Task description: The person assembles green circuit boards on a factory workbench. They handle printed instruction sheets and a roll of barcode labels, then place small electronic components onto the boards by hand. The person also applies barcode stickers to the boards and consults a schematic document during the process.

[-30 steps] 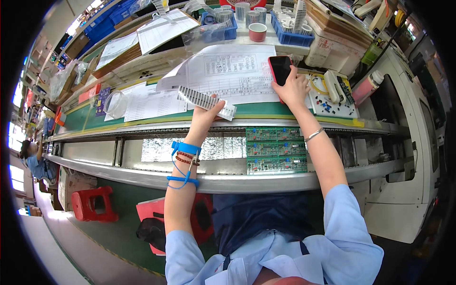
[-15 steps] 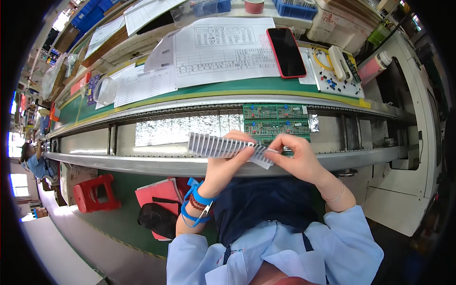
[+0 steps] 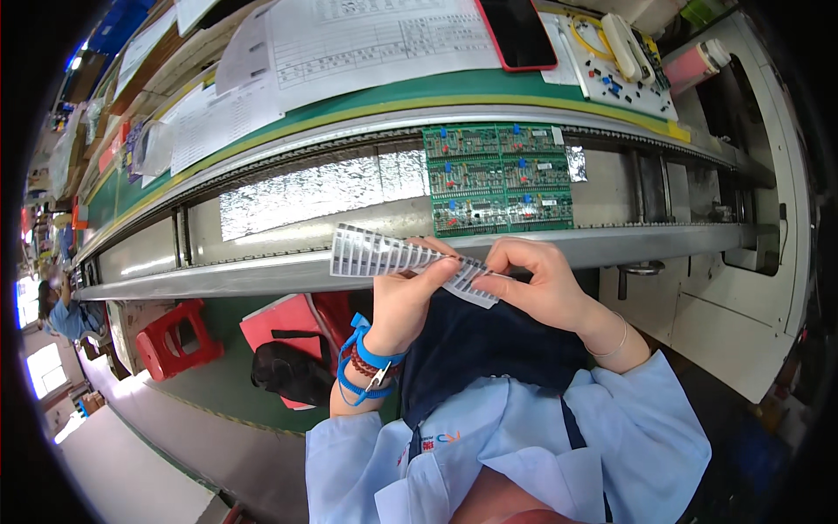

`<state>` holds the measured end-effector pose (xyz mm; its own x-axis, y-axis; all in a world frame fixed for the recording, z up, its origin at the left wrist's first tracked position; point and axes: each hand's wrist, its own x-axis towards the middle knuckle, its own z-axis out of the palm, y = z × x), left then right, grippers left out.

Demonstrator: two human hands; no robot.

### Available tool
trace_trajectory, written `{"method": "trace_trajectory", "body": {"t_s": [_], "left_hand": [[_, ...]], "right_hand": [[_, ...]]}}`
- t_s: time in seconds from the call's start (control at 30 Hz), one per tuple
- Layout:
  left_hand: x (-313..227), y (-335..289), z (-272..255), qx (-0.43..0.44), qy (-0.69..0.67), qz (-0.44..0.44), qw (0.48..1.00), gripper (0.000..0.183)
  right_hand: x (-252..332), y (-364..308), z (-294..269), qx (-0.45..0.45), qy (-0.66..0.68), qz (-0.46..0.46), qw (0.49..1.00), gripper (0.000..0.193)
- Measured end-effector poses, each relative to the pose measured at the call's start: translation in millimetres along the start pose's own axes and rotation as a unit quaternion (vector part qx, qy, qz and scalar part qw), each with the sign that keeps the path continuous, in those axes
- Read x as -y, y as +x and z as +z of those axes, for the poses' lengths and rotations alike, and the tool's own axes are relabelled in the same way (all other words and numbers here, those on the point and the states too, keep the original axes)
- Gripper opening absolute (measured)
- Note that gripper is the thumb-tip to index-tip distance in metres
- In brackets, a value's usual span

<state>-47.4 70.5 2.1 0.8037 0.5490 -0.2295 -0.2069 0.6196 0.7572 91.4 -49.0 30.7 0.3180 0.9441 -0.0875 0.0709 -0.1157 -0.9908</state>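
Note:
A curved sheet of small white-and-grey labels is held up over the near metal rail. My left hand grips its lower edge between thumb and fingers. At the sheet's right end, my right hand is closed in a pinch, thumb against forefinger. Whether a single label sits in that pinch is too small to tell. Just beyond the hands, a panel of green circuit boards with blue and red components lies across the conveyor rails. A blue wrist strap circles my left wrist.
The near conveyor rail runs across in front of me. Behind it lie printed sheets, a red-edged phone and a white board with loose components. A red stool and a black bag are below left.
The view has tipped downward, so the whole circuit board panel now shows beyond my hands. The label sheet faces up more, and both hands keep their hold on it.

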Motion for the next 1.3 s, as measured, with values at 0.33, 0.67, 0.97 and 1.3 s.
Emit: {"method": "trace_trajectory", "body": {"t_s": [0.33,0.67,0.97,1.3], "left_hand": [[-3.4,-7.6,2.6,-0.083,0.117,0.003,0.99,0.018],[-11.7,-3.7,-0.4,-0.045,0.312,0.049,0.948,0.012],[-17.6,-4.4,-9.6,0.006,0.337,0.019,0.941,0.011],[-19.7,8.7,-32.1,0.022,0.284,0.17,0.943,0.012]], "right_hand": [[-5.0,-5.8,4.2,-0.053,-0.039,0.019,0.998,0.016],[-0.6,4.9,0.3,-0.035,-0.075,-0.032,0.996,0.022],[7.5,9.6,1.0,-0.028,-0.098,0.006,0.995,0.01],[-11.1,38.8,-4.9,-0.173,-0.212,0.014,0.962,0.025]]}}
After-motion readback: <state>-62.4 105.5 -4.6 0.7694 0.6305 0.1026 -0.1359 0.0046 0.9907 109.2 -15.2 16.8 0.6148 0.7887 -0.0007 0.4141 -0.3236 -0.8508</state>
